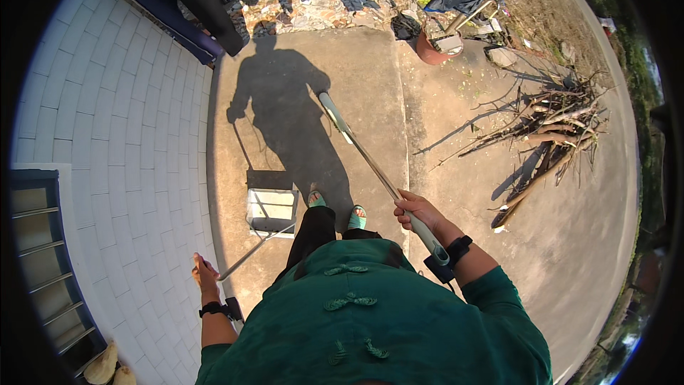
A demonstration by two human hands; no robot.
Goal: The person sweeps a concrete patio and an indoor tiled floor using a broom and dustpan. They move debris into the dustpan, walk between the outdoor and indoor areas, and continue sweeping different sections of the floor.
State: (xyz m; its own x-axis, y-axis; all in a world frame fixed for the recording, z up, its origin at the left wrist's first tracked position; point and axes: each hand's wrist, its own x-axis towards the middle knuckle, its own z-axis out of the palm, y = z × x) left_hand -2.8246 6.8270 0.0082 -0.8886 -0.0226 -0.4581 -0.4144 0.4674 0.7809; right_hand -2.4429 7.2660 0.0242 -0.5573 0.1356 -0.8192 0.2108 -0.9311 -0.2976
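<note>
My right hand is closed around the grey handle of a broom-like tool, whose metal pole slants up and left to a narrow pale head above the concrete; its exact kind is unclear. My left hand, near the tiled wall, is closed at the end of a thin metal handle. That handle leads to a long-handled dustpan with a translucent rim, near my left foot. Its inside looks pale, crossed by shadow lines. Dark bands circle both my wrists.
A white tiled wall with a barred window runs along the left. Ahead lie broken tiles under hanging clothes. A reddish bucket holding rubble stands at the upper right, and a pile of branches lies farther right.
</note>
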